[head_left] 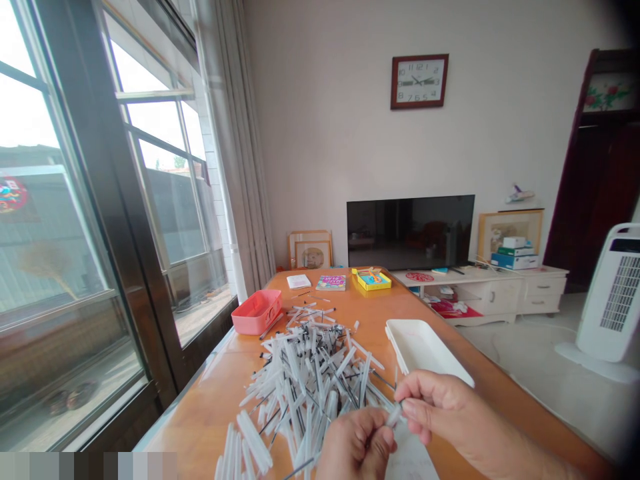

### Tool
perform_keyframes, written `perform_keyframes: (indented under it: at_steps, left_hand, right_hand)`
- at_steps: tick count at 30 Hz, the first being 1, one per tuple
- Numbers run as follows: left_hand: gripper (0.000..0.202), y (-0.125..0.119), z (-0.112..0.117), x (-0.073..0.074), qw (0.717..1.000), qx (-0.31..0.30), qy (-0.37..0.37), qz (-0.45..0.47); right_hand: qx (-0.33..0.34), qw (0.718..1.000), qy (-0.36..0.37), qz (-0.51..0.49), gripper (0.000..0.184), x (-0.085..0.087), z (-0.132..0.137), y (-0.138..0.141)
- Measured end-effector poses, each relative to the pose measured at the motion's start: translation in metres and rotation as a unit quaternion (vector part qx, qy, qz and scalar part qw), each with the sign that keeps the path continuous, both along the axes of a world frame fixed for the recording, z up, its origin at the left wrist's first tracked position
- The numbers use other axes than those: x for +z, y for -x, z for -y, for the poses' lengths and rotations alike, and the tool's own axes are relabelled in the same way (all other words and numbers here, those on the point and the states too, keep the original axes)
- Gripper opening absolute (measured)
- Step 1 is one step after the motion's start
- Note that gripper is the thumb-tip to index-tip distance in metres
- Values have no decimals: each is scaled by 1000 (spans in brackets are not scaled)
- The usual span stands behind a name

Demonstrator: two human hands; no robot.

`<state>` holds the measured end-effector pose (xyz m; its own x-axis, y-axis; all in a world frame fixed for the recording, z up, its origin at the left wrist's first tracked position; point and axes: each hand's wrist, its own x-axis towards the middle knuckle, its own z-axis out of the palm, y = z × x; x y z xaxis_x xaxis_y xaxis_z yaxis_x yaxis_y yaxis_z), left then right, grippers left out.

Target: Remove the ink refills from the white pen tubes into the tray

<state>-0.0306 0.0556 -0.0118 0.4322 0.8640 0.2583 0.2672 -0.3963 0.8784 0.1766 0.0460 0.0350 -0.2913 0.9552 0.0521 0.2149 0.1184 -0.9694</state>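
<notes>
My left hand point(356, 443) is closed in a pinch on a short translucent white tube point(394, 418), which looks like a pen part. At the tube's far end my right hand point(443, 403) is closed too, its thumb and fingertips pinching a small dark tip. Whether that tip is a separate piece cannot be made out. Beside and beyond my left hand spreads a large pile of translucent tubes point(295, 373), mixed with thin black rods and small dark pieces. Several tubes point(235, 450) lie side by side at the near left. Under my hands is a white sheet point(411, 457).
A white tray point(425, 343) sits just beyond my right hand. At the table's left edge is a pink basket point(257, 313). A yellow box point(371, 280), a colourful booklet point(331, 283) and a white pad point(299, 282) lie at the far end of the wooden table point(193, 420).
</notes>
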Motion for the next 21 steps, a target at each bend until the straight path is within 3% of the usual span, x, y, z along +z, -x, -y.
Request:
perform_keyframes:
  at_steps: [5,10,15,21]
  left_hand:
    - [49,-3,-3,-5,999,4,-48,-13]
    - [46,-4,-3,-10,997,31,-61,-19]
    - [50,-3,-2,-7,1000,17,12,8]
    - [46,-5,5,5,1000,7,-20,3]
  right_hand:
    - [-33,997,-32,57,31,-6,1,9]
    - [-81,979,-131,133,39,-7,1,12]
    - [-31,986,-119,112,33,-1,4,9]
    - [-75,977,-126,156,46,-8,1,9]
